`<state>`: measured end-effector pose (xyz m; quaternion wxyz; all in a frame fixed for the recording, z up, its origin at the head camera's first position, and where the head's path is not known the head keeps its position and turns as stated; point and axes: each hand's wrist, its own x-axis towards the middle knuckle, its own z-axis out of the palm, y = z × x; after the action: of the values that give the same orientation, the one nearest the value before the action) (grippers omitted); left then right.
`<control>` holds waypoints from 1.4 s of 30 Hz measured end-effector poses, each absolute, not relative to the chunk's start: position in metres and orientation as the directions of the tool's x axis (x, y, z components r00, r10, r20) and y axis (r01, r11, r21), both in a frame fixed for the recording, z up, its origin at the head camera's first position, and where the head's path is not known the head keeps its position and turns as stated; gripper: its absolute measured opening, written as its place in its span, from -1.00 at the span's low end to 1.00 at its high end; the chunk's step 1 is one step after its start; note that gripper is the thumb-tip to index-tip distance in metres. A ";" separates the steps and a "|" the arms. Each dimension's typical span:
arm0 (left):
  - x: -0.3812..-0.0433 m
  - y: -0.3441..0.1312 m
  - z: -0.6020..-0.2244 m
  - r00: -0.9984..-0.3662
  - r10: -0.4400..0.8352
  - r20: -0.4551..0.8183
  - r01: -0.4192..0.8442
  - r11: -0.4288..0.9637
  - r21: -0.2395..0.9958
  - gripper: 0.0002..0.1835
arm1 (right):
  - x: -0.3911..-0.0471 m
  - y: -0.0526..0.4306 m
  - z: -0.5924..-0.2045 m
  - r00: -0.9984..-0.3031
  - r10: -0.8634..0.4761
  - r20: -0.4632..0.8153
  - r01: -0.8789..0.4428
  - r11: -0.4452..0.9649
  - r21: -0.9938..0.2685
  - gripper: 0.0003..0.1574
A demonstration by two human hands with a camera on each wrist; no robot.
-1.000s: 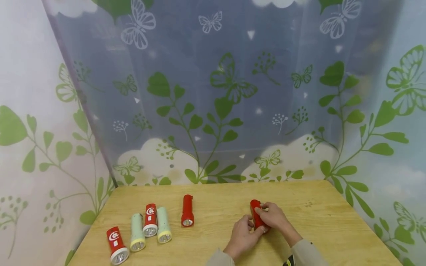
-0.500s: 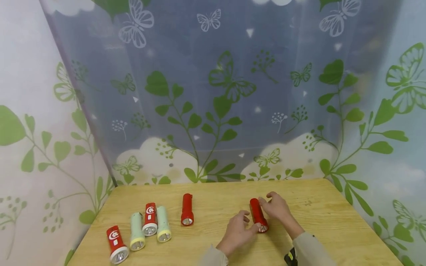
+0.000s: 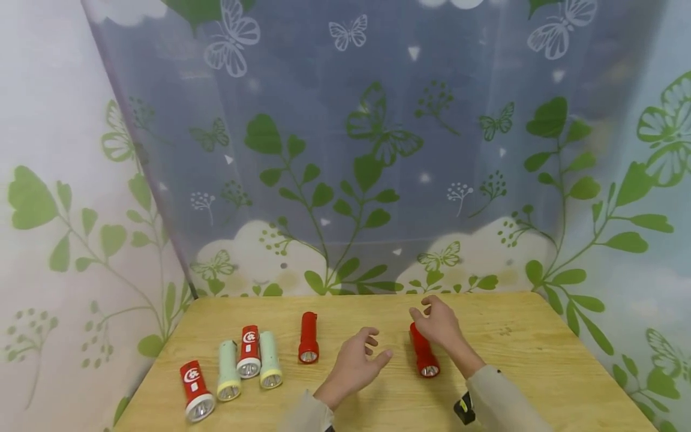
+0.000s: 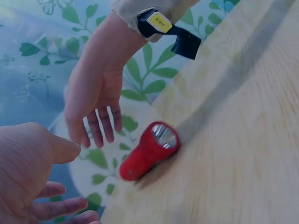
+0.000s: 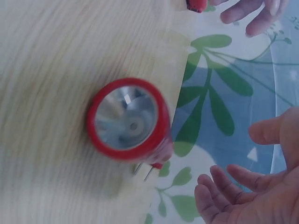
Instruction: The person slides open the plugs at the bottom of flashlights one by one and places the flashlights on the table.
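Observation:
A red flashlight (image 3: 423, 357) lies on the right part of the wooden table, its lens toward the near edge. My right hand (image 3: 438, 324) hovers over its far end, fingers loosely bent and gripping nothing. To the left of that flashlight, my left hand (image 3: 353, 363) is held in the air with fingers spread and nothing in them. Seen in the left wrist view, the flashlight (image 4: 145, 156) rests apart from both hands. Two metal prongs (image 5: 142, 170) stick out from its side in the right wrist view.
A second red flashlight (image 3: 309, 336) lies left of centre. Farther left are two pale green ones (image 3: 228, 369) with yellow rims and two red ones (image 3: 249, 351) with white rims. Leaf-and-butterfly curtains (image 3: 324, 180) enclose the table's back and sides.
Both hands held the red flashlight a second ago and have let go. The left hand has drawn away leftward; the right has lifted toward the flashlight's far end. The flashlight stays on the table.

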<state>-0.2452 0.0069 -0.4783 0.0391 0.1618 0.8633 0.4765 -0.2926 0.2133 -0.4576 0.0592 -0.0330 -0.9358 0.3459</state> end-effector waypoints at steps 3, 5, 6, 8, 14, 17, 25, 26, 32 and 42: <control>-0.246 -0.011 -0.475 -0.951 0.290 0.107 0.248 0.513 0.821 -0.44 | -0.294 0.202 -0.454 -0.991 0.080 0.110 -0.012 0.756 -0.655 -0.44; -0.246 -0.023 -0.473 -0.956 0.271 0.110 0.243 0.529 0.813 -0.44 | -0.296 0.195 -0.452 -0.990 0.066 0.122 -0.030 0.755 -0.655 -0.44; -0.246 -0.028 -0.472 -0.959 0.262 0.111 0.240 0.533 0.812 -0.45 | -0.296 0.192 -0.452 -0.990 0.059 0.125 -0.039 0.752 -0.658 -0.44; -0.246 -0.039 -0.471 -0.962 0.246 0.121 0.239 0.538 0.809 -0.45 | -0.297 0.185 -0.451 -0.990 0.046 0.133 -0.054 0.749 -0.660 -0.44; -0.242 -0.070 -0.471 -0.968 0.199 0.155 0.242 0.563 0.790 -0.49 | -0.300 0.164 -0.452 -0.993 0.002 0.117 -0.078 0.736 -0.673 -0.46; -0.242 -0.085 -0.471 -0.970 0.168 0.176 0.242 0.594 0.767 -0.49 | -0.301 0.152 -0.453 -0.992 -0.029 0.119 -0.102 0.730 -0.676 -0.47; -0.241 -0.128 -0.470 -0.988 0.076 0.135 0.153 0.597 0.787 -0.48 | -0.303 0.122 -0.457 -0.992 -0.087 0.089 -0.124 0.730 -0.672 -0.49; -0.240 -0.133 -0.470 -0.990 0.062 0.128 0.139 0.598 0.789 -0.47 | -0.303 0.117 -0.457 -0.992 -0.094 0.080 -0.124 0.728 -0.674 -0.49; -0.233 -0.163 -0.461 -0.993 0.003 0.120 0.097 0.605 0.790 -0.47 | -0.301 0.088 -0.464 -0.988 -0.150 0.024 -0.122 0.693 -0.711 -0.45; -0.225 -0.195 -0.464 -0.993 -0.064 0.100 0.034 0.648 0.761 -0.55 | -0.303 0.055 -0.482 -0.987 -0.157 -0.018 -0.093 0.669 -0.737 -0.44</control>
<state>-0.2247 -0.1954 -0.4639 -0.0589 -0.0082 0.9059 0.4194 -0.3034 0.0546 -0.4822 -0.0402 0.0686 -0.9126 0.4010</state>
